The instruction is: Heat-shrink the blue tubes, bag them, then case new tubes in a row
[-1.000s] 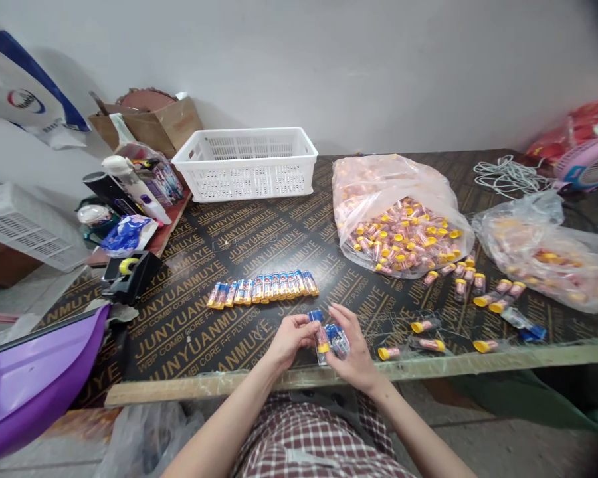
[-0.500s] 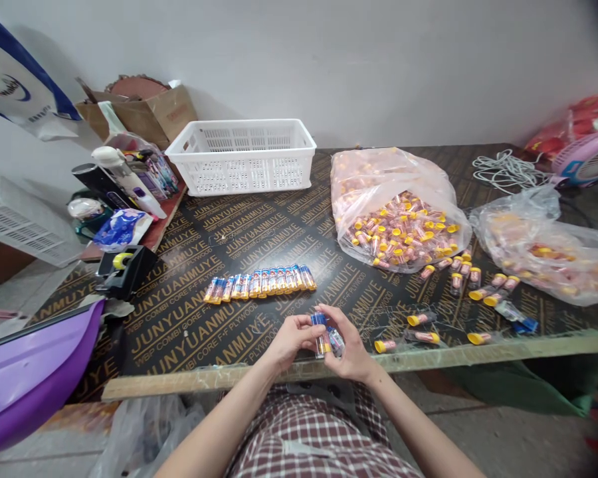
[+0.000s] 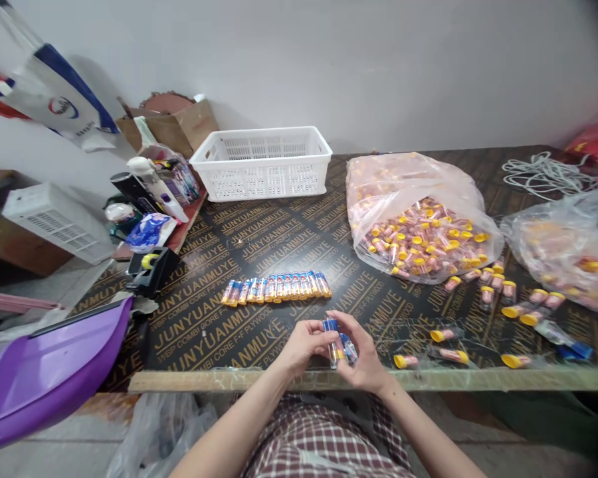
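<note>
Close to the table's front edge, my left hand (image 3: 305,346) is closed on a small clear tube (image 3: 333,345) with a blue band at its upper end. My right hand (image 3: 363,355) steadies the same tube from the other side, fingers curled around it. Between my right fingers and palm shows a crinkled blue-and-clear piece (image 3: 349,348), partly hidden, which I cannot make out fully. Beyond my hands lies a row of blue-labelled tubes (image 3: 279,287) with yellow ends, side by side. To the right, several yellow-capped tubes (image 3: 448,355) are scattered on the table.
A white plastic basket (image 3: 264,179) stands at the back. Right of it, a plastic bag (image 3: 403,176) spills yellow-capped tubes, with another bag (image 3: 553,245) beside it. At left are a tape dispenser (image 3: 152,272) and a purple dustpan-like object (image 3: 74,378).
The whole view has shifted, so the table and its things sit further right in the picture. Both hands keep hold of the tube in nearly the same pose.
</note>
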Motion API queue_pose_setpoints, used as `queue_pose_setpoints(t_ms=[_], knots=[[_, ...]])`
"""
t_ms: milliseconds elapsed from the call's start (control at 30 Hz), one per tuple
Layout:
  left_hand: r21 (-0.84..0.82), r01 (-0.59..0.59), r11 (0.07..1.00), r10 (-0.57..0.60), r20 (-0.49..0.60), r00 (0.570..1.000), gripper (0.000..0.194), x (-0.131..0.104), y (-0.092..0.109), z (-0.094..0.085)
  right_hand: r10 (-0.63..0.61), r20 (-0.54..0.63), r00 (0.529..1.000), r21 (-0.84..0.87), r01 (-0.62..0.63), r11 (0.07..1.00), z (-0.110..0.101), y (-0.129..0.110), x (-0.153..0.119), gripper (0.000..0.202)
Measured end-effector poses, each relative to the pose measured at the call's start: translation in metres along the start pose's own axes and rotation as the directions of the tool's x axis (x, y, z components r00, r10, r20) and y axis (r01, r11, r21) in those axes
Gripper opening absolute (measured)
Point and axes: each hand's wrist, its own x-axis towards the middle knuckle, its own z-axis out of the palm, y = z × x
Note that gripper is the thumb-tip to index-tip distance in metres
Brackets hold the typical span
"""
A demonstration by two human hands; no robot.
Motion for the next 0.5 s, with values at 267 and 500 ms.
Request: queue_pose_setpoints(t_ms=[267,500], knots=[[0.496,-0.156,0.854,0.339,-0.304,0.890,0.042,0.010,0.066,-0.063,0.078,0.084,0.993,0.097,-0.086,0.992,-0.012,0.005,0.003,0.084],[0.926,0.311,0.214,0.625,-0.375,0.685,0.044,0.032,0.104,-0.127,0.157,0.039,0.987,-0.072,-0.154,0.985,-0.030,0.010,-0.013,0.065]])
